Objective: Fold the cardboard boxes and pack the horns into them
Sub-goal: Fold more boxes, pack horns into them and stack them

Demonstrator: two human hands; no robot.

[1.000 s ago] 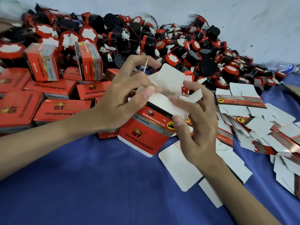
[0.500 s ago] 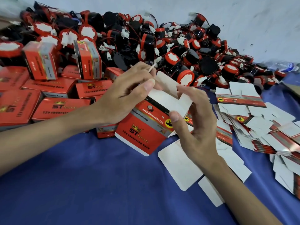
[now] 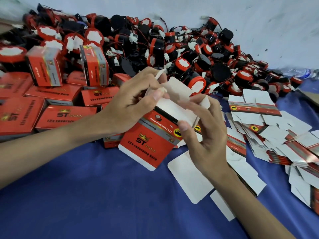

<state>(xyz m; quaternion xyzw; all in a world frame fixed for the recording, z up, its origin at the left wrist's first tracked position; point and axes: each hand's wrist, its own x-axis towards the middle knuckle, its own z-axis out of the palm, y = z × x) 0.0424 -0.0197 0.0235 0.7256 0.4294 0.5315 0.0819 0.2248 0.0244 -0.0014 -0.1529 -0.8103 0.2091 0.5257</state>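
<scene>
A red cardboard box (image 3: 146, 144) with an "ST 12v reversing horn" print is held tilted above the blue cloth, its white end flaps up. My left hand (image 3: 131, 104) grips its upper left side, thumb pressed on a white flap. My right hand (image 3: 205, 128) holds the right side, thumb on the box's edge and fingers curled over a side flap. A big heap of red and black horns (image 3: 181, 54) with wires lies behind. Flat unfolded boxes (image 3: 269, 135) are spread at the right.
Several closed red boxes (image 3: 65, 116) are stacked at the left, two standing upright (image 3: 95, 66). A blue cloth (image 3: 86, 195) covers the table. A white wall (image 3: 259, 23) rises behind the heap. A plastic bottle (image 3: 296, 72) lies far right.
Both hands have pressed the white end flaps down and inward; the box has shifted slightly left and lower, and the large flap now lies flatter over the opening.
</scene>
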